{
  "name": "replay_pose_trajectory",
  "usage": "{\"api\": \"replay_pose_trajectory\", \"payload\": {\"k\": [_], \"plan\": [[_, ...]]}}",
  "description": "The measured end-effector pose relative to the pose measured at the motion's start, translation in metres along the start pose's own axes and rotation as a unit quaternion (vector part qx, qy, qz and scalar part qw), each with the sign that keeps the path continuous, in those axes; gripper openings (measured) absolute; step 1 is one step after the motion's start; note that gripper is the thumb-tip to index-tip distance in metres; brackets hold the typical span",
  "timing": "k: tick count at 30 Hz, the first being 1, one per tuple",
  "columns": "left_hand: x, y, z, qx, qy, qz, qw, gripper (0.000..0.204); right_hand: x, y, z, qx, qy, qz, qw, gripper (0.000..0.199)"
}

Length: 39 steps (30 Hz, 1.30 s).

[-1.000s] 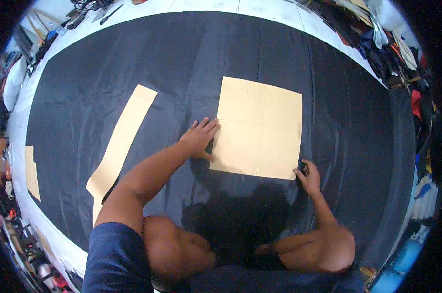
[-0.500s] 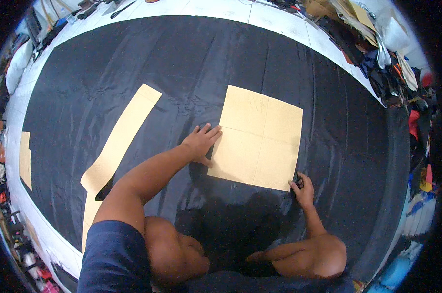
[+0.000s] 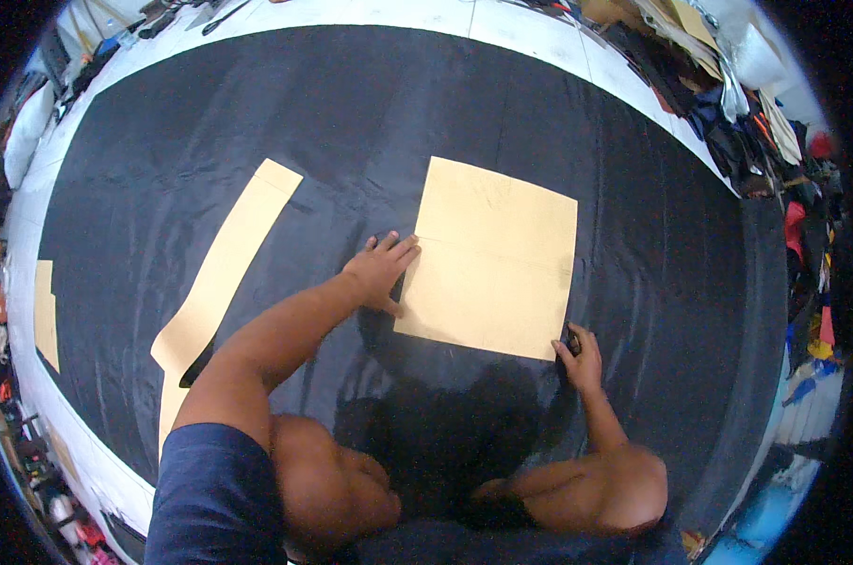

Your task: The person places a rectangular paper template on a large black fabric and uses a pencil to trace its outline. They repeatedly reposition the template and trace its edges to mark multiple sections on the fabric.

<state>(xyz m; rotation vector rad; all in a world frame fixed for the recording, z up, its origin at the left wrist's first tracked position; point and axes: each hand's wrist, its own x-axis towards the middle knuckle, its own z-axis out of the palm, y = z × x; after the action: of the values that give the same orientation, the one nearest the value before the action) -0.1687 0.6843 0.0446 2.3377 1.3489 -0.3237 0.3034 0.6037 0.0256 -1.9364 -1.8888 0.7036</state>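
Observation:
A nearly square sheet of tan card [image 3: 492, 254] with faint crossing creases lies flat on a large spread of black sheet material [image 3: 351, 104]. My left hand [image 3: 381, 271] rests at the card's left edge, fingers spread, with the fingertips and thumb touching that edge. At the card's near right corner is my right hand [image 3: 582, 360], its thumb by the corner and its fingers curled round a small dark object [image 3: 573, 341]. Most of that object is covered by the fingers, so its kind does not show.
A long tan card strip [image 3: 233, 254] lies left of my left arm, bent near its lower end. Another tan piece [image 3: 45, 315] sits at the far left edge. White floor tiles [image 3: 426, 17] border the black material. Piled bags and materials [image 3: 728, 122] crowd the right side.
The whole view has shifted slightly, so everything appears a little further left and up. Both hands keep their places against the card.

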Motion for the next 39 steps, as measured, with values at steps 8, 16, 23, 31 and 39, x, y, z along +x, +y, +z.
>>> {"api": "replay_pose_trajectory", "payload": {"k": [8, 16, 23, 31, 39], "plan": [[0.004, 0.005, -0.009, -0.023, -0.029, -0.01, 0.999, 0.126, 0.008, 0.006, -0.012, -0.061, -0.012, -0.029, 0.998, 0.058], [-0.007, 0.007, -0.012, 0.003, -0.009, -0.043, 0.999, 0.127, 0.015, -0.008, -0.012, -0.001, -0.038, 0.017, 0.999, 0.058], [-0.009, 0.001, -0.009, 0.001, 0.002, -0.028, 1.0, 0.129, 0.013, -0.002, -0.007, 0.012, -0.028, 0.022, 0.999, 0.057], [-0.009, 0.002, -0.008, -0.002, 0.006, -0.039, 0.999, 0.129, 0.01, -0.006, -0.009, -0.006, -0.041, 0.034, 0.999, 0.054], [-0.007, 0.003, -0.005, -0.012, 0.011, -0.029, 0.999, 0.128, 0.011, -0.004, -0.013, -0.01, -0.044, 0.029, 0.999, 0.055]]}}
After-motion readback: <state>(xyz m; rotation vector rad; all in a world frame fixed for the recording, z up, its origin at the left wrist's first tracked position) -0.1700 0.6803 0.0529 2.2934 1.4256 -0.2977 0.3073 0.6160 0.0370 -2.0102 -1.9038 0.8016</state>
